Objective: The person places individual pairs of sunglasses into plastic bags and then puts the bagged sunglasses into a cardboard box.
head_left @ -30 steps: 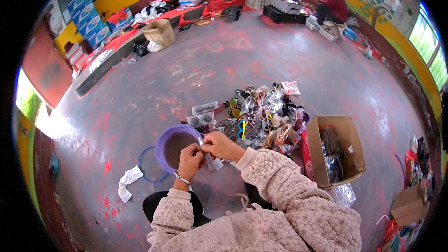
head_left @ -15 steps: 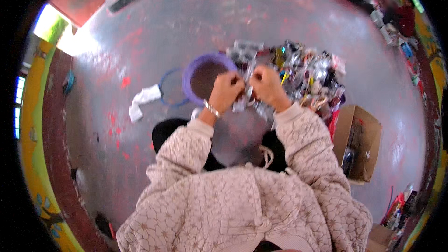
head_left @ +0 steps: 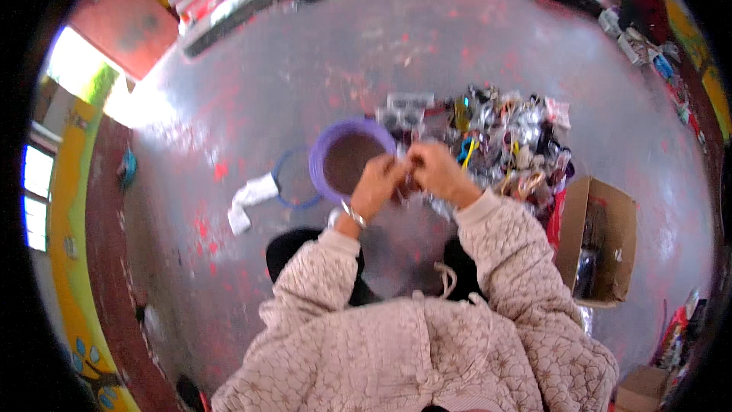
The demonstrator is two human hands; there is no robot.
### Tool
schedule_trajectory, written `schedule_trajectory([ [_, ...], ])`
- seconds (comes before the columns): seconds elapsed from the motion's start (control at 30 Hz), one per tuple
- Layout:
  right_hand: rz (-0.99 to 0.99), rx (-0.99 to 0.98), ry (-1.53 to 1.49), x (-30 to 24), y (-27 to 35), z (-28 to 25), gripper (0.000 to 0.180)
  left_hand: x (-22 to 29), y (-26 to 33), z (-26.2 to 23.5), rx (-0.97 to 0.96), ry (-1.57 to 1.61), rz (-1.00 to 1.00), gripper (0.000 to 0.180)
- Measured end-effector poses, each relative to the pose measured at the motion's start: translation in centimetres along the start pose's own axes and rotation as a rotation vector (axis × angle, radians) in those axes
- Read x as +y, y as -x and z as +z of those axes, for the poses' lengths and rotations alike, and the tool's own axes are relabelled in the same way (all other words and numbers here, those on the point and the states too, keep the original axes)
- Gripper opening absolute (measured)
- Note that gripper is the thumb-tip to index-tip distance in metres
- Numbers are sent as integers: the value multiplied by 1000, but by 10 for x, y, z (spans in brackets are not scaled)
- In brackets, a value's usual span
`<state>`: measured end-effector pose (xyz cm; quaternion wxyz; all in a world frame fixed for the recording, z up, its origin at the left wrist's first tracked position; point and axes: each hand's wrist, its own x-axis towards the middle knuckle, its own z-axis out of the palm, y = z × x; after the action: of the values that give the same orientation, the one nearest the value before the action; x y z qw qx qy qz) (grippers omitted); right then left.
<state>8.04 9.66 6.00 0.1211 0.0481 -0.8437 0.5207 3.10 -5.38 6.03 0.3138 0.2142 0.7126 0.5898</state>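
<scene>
My left hand [head_left: 377, 187], with a bracelet at its wrist, is closed in a pinch over the near right edge of a purple basin [head_left: 319, 167]. My right hand [head_left: 437, 173] pinches close beside it, the fingertips nearly meeting. A small pale, shiny bit shows between them, too blurred to name. Brown contents, whose kind I cannot make out, lie inside the basin. Just beyond my right hand spreads a heap of mixed small items [head_left: 522, 137], many in clear plastic bags.
An open cardboard box [head_left: 619, 248] with dark things inside stands at the right. On the left lie a white cloth-like piece [head_left: 257, 191] and a blue ring [head_left: 286, 200]. Goods line the far wall and right wall; a person [head_left: 648, 11] is at the far right.
My hands have come closer together at the fingertips. The whole view has shifted, so the basin, heap and box appear lower and slightly further right.
</scene>
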Motion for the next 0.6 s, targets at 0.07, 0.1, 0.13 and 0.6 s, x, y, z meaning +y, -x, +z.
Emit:
schedule_trajectory([
  [0.07,-117,-22,39,-1,0,-1,8,-3,-1,-6,13,-246,182,31],
  [0.1,-138,-49,42,-6,-3,0,8,-12,-1,-12,18,-128,197,31],
  [0.13,-35,-45,6,-8,-2,-3,9,1,3,-8,-32,78,58,31],
  [0.6,-242,123,251,-9,9,13,10,-17,3,-2,-105,-5,-90,18],
])
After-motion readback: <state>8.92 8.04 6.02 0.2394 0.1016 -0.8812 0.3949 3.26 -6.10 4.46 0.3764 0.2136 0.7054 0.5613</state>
